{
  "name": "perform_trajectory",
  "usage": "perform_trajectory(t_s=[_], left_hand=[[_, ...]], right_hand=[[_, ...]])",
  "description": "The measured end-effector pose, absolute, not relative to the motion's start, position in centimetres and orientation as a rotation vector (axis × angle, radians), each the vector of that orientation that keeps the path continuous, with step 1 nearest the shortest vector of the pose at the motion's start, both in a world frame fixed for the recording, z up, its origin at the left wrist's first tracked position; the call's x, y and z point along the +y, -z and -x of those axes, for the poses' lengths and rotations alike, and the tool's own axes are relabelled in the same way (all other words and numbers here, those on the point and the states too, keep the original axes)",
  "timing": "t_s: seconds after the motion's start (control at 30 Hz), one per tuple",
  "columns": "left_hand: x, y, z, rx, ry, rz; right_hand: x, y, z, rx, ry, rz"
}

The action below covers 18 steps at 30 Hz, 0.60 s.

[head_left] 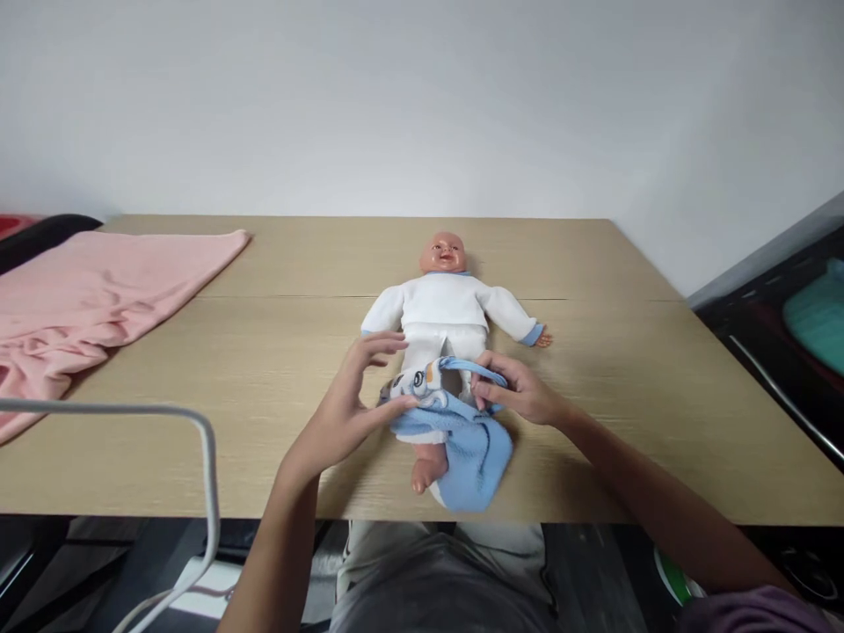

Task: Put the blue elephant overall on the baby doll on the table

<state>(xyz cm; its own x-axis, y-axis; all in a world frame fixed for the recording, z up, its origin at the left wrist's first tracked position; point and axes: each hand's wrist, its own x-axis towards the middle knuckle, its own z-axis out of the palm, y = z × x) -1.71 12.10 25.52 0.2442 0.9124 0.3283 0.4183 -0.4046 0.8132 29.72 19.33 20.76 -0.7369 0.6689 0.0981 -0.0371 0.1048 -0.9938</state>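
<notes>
A baby doll (445, 299) lies on its back, head toward the wall, in a white top and white bottoms. Blue doll trousers (475, 457) with a printed patch are bunched around its lower legs. One bare foot pokes out of a leg opening, while the other trouser leg lies flat and the second foot is hidden. My right hand (518, 387) pinches the blue waistband at its right side. On the left, my left hand (360, 396) has thumb and fingers spread apart, the thumb at the edge of the printed patch.
A pink cloth (112, 299) is spread over the left of the wooden table (283, 352). In front of it, a grey bent tube (207, 475) rises at the near edge. Dark bins or chairs flank both sides, the right one holding a teal item (818, 308).
</notes>
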Motion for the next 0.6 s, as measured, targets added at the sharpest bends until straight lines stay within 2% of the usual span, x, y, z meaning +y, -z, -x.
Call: perform_trajectory(t_s=[0.1,0.23,0.4,0.47,0.6], left_hand=[[14.0,-28.9,-0.5,1.12,-0.93,-2.039],[17.5,-31.2,-2.5,1.013,-0.405,-2.139],[21.8,-30.9,-3.4,0.854,0.103,-2.117],[22.9,-30.7,-3.4,0.743,0.146,-2.054],[24.1,-29.9,-3.0,0.468,0.008,-1.838]], right_hand=[[19.7,-21.2,-30.2,-2.1,-1.51,0.645],[20.0,-21.6,-30.5,-2.36,-1.231,0.576],[19.6,-20.9,-30.6,-2.125,-1.597,0.663],[19.4,-20.7,-30.6,-2.007,-1.736,0.7],[19.3,-20.7,-30.5,-1.871,-1.985,0.648]])
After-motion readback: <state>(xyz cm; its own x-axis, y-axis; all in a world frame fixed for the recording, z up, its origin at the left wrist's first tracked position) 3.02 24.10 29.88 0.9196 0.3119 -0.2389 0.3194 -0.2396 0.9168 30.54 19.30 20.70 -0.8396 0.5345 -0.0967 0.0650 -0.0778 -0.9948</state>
